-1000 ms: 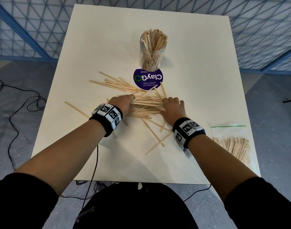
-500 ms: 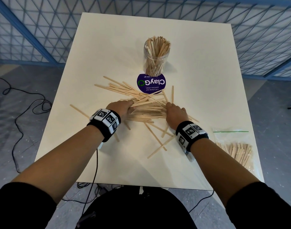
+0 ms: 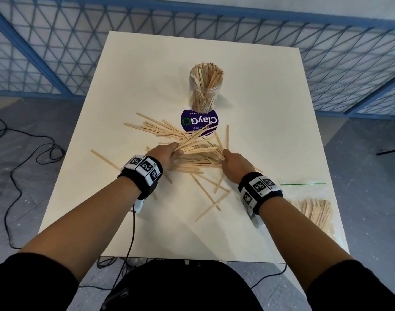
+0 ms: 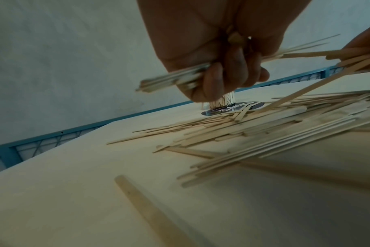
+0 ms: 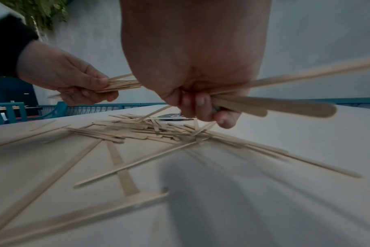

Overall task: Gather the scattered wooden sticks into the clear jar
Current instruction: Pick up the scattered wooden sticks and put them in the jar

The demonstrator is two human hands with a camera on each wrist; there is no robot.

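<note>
A clear jar stands upright at the table's far middle, packed with wooden sticks. Loose wooden sticks lie in a heap in front of it, partly over a round purple lid. My left hand grips one end of a bundle of sticks lifted off the heap. My right hand grips the other end. In the left wrist view the fingers curl round that bundle. In the right wrist view the right hand clasps several sticks above the pile.
A clear zip bag with more sticks lies at the table's right edge. Single sticks lie scattered to the left and toward me. The cream table ends at a blue lattice fence. Cables run on the floor at left.
Both hands have closed on a bundle of sticks and lifted it slightly off the heap. The view has shifted downward, so the jar sits lower in the picture.
</note>
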